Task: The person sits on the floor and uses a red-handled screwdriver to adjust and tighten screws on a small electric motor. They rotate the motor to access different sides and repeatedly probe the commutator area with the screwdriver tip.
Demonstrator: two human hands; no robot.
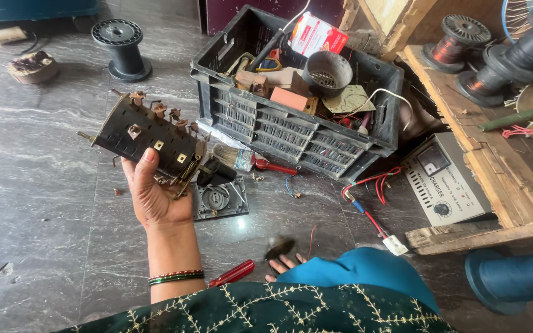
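Left hand (153, 196) grips black drum-shaped rotary switch with brass terminals (146, 140), raised over grey marble floor (44, 185). Right hand (286, 264) low near red-handled screwdriver (232, 272), mostly hidden; grip state cannot tell. Advice: support drum from beneath; keep fingers off protruding terminals and spring.

Polished stone, matt plastic and bare metal

The grey veined stone floor (44, 203) is glossy; the black drum-shaped switch block (146, 139), seemingly matt plastic, carries dull brass-coloured metal tabs. The black slatted plastic crate (291, 132) looks dusty, the rough wooden pallet (501, 166) unfinished, the red screwdriver handle (232, 272) shiny, and the green embroidered cloth (266, 314) soft.
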